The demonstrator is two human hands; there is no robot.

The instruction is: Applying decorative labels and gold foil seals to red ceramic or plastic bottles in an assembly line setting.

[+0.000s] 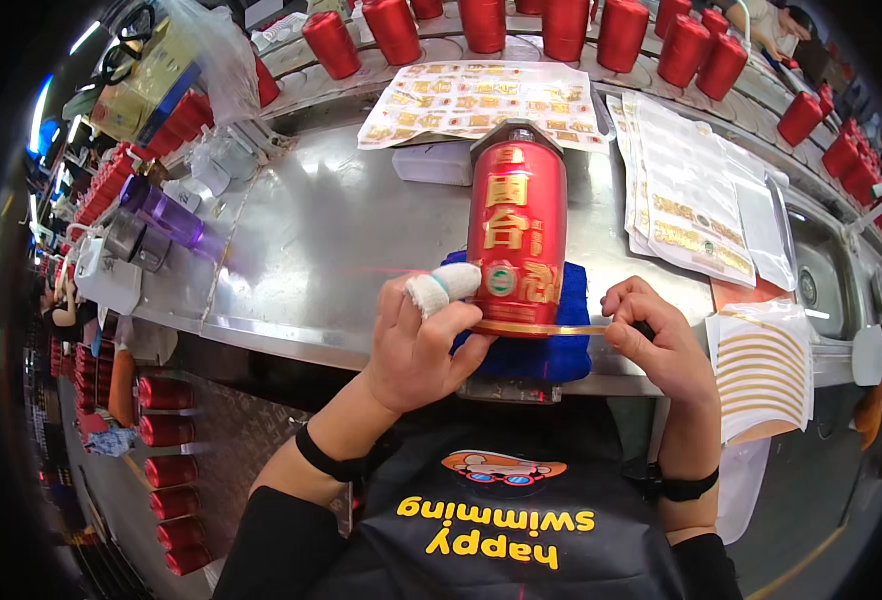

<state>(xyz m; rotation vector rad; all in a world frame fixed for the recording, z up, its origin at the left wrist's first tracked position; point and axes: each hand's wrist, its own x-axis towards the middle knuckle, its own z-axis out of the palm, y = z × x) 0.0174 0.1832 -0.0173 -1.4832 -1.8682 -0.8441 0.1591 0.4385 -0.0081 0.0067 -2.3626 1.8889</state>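
Note:
A red bottle [514,225] with gold raised characters and a dark angular cap lies on a folded blue cloth [569,358], its base toward me. My left hand [416,340], a white wrap around one finger, is closed at the lower left of the bottle, fingers and thumb against it near the base. A thin gold strip [583,330] runs along the bottle's bottom edge and sticks out to the right. My right hand [661,345] pinches the strip's free end between thumb and finger, apart from the bottle.
Beside my right arm hangs a sheet of curved gold strips [761,365]. Gold sticker sheets [486,95] lie behind the bottle, with more sheets [686,185] at right. Red bottles [391,30] line the curved conveyor. A purple bottle [166,212] lies at left; a sink [816,285] is at far right.

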